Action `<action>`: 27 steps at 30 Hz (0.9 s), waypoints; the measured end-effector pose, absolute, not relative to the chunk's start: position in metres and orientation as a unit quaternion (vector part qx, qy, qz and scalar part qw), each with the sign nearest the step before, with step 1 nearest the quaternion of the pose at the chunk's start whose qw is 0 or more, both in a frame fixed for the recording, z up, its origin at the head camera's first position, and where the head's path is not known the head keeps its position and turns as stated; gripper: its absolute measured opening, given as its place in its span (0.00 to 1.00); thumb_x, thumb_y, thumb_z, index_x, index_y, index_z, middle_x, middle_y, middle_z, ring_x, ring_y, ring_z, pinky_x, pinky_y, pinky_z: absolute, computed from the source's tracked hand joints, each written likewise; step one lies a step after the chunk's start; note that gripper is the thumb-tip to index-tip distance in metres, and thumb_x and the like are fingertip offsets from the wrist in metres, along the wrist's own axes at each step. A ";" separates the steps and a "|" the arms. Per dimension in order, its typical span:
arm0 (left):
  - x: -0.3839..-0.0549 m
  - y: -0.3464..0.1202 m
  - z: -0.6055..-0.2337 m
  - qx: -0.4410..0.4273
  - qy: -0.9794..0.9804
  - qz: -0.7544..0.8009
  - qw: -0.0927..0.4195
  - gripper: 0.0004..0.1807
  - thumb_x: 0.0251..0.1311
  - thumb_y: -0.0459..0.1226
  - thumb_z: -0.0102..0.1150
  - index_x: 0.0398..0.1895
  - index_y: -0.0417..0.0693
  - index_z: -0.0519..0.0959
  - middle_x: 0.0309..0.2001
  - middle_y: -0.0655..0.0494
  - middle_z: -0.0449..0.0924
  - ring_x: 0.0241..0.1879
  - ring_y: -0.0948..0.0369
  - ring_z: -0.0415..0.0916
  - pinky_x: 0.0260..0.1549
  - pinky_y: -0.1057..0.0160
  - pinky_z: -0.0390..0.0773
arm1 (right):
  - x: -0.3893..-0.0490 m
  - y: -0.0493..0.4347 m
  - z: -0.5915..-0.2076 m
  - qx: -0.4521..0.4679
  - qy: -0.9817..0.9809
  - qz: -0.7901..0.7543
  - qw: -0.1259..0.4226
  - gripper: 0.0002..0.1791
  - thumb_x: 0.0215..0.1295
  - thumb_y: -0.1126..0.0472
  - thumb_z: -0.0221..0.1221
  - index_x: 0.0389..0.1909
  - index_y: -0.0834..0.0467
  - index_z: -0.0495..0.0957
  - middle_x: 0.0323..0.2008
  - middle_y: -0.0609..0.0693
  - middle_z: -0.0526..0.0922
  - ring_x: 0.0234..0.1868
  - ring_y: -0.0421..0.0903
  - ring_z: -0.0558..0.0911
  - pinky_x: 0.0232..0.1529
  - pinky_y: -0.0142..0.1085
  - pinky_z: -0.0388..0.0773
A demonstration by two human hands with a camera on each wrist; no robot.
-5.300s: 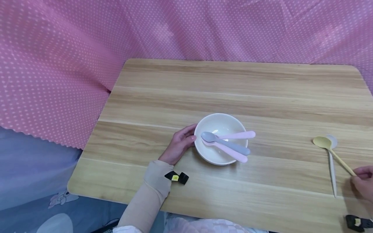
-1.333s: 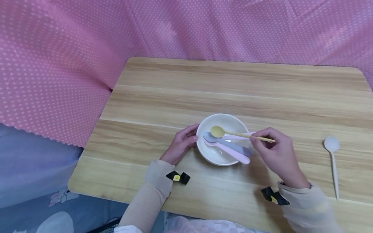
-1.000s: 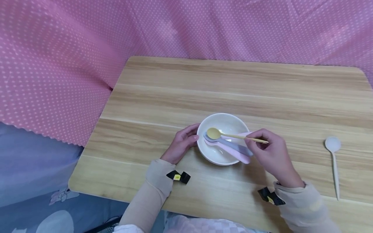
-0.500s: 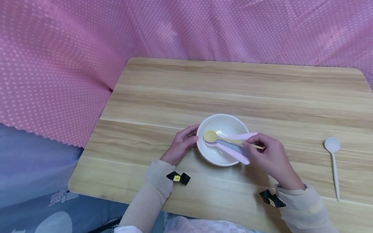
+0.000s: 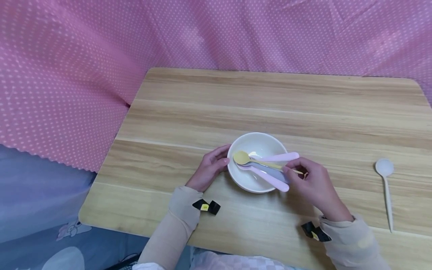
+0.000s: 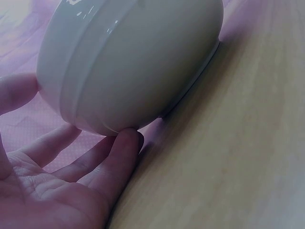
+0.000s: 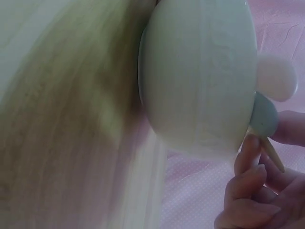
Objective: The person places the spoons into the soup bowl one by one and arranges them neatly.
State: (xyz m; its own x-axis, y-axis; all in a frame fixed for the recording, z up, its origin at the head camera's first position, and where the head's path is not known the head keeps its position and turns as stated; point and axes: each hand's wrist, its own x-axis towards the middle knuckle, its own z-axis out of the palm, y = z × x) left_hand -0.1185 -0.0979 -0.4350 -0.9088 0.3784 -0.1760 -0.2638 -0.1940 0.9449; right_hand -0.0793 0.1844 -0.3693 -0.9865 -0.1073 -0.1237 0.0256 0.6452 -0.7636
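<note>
In the head view a white bowl (image 5: 258, 140) stands on the table. My left hand (image 5: 210, 165) holds it at its left side; in the left wrist view, thumb and fingertips touch the outer wall. Between thumb and fingers my right hand (image 5: 312, 183) pinches the handle of a yellow spoon (image 5: 241, 158), whose head lies inside the bowl, over a grey-blue spoon (image 5: 270, 171). Two pink utensils lie in there too, a lower one (image 5: 275, 182) and an upper one (image 5: 283, 156), their handles sticking out over the right rim. Their heads are mostly hidden.
A whitish long-handled spoon (image 5: 384, 167) lies on the right part of the wooden table (image 5: 270, 97). Pink dotted cloth (image 5: 236, 33) hangs along the back and left edges.
My right hand has brought the yellow spoon from the table's right side to the bowl and lowered its head onto the grey-blue spoon. The left hand has stayed at the bowl.
</note>
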 end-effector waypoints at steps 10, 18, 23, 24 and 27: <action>-0.118 -0.098 -0.436 0.045 0.600 0.771 0.207 0.27 0.64 0.34 0.49 0.68 0.42 0.63 0.65 0.44 0.67 0.62 0.51 0.68 0.54 0.61 0.76 | -0.071 0.204 -0.369 -0.014 0.923 -0.383 0.047 0.11 0.63 0.53 0.58 0.37 0.57 0.81 0.27 0.51 0.76 0.29 0.44 0.70 0.21 0.28 0.68; -0.118 -0.097 -0.436 0.050 0.595 0.776 0.204 0.28 0.64 0.33 0.49 0.68 0.40 0.62 0.65 0.41 0.66 0.61 0.51 0.68 0.54 0.61 0.76 | -0.064 0.227 -0.370 0.006 0.932 -0.362 0.021 0.11 0.63 0.54 0.59 0.37 0.58 0.81 0.26 0.51 0.77 0.26 0.38 0.70 0.20 0.28 0.68; -0.118 -0.097 -0.436 0.048 0.595 0.776 0.204 0.28 0.64 0.33 0.49 0.68 0.40 0.62 0.65 0.41 0.66 0.61 0.51 0.68 0.54 0.61 0.76 | -0.059 0.248 -0.374 0.028 0.943 -0.332 0.008 0.13 0.63 0.54 0.58 0.37 0.60 0.81 0.28 0.52 0.79 0.27 0.35 0.70 0.22 0.26 0.67; -0.118 -0.097 -0.436 0.048 0.595 0.776 0.204 0.28 0.64 0.33 0.49 0.68 0.40 0.62 0.65 0.41 0.66 0.61 0.51 0.68 0.54 0.61 0.76 | -0.058 0.253 -0.376 0.034 0.944 -0.327 0.003 0.13 0.63 0.54 0.58 0.37 0.61 0.81 0.28 0.52 0.79 0.26 0.34 0.70 0.22 0.25 0.67; -0.119 -0.097 -0.435 0.049 0.597 0.774 0.205 0.28 0.64 0.33 0.49 0.68 0.40 0.61 0.65 0.41 0.66 0.61 0.50 0.68 0.53 0.61 0.76 | -0.055 0.267 -0.379 0.052 0.948 -0.315 -0.009 0.13 0.62 0.56 0.59 0.37 0.62 0.81 0.28 0.52 0.79 0.26 0.32 0.69 0.23 0.24 0.66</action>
State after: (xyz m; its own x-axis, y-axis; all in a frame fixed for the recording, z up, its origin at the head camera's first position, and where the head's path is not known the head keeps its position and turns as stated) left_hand -0.1188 -0.0972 -0.4355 -0.9113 0.3757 -0.1684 -0.2587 -0.2043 0.9441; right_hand -0.0547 0.2666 -0.3795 -0.9944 0.1043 -0.0163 0.0933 0.7957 -0.5985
